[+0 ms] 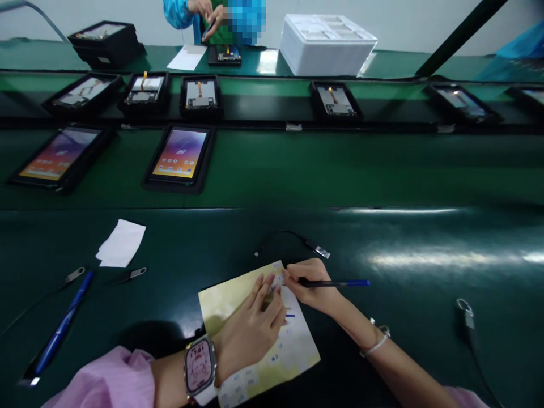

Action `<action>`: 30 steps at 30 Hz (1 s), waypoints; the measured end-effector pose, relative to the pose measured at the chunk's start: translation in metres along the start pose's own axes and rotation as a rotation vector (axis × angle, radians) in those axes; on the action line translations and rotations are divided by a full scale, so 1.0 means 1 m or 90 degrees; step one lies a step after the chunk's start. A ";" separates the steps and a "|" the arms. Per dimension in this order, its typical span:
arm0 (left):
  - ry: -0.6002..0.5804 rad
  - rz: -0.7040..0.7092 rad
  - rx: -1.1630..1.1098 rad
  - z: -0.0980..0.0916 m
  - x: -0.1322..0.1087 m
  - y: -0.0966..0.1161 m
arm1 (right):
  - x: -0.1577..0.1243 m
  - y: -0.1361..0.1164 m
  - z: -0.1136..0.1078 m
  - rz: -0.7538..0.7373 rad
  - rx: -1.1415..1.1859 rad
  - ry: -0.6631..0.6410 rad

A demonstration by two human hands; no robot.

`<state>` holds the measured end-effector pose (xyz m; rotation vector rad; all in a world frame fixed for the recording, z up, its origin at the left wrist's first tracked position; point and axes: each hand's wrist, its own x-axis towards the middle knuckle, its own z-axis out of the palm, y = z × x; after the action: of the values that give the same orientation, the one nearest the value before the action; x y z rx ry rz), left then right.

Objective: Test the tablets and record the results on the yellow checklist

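Note:
A sheet of yellowish paper [297, 345] with blue handwriting lies at an angle on the dark green table in front of me. My left hand [253, 326], a watch on its wrist, rests flat on the sheet with its fingers stretched out. Near the sheet's top right edge, my right hand [312, 286] is closed round a pen [340, 283] with a blue end pointing right. The pen's tip is hidden by my fingers. Just beyond the paper lies a short black cable [293, 232] with a silvery tag.
To the left are white paper slips [122, 243], a blue pen-like tool [63, 323] and cable ends. Another cable [467, 317] lies at right. Two lit tablets [181, 152] stand beyond, before a row of opened devices [200, 93]. Across the table, a person's hands [212, 17] work beside a white box [327, 48].

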<state>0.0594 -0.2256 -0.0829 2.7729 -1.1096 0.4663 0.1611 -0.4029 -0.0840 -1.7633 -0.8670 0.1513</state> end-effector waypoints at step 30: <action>-0.004 0.007 0.000 -0.006 0.003 -0.002 | -0.001 -0.001 -0.001 0.001 -0.023 0.001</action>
<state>0.0615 -0.2242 -0.0764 2.7713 -1.1270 0.4587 0.1605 -0.4044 -0.0827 -1.7975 -0.8732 0.1357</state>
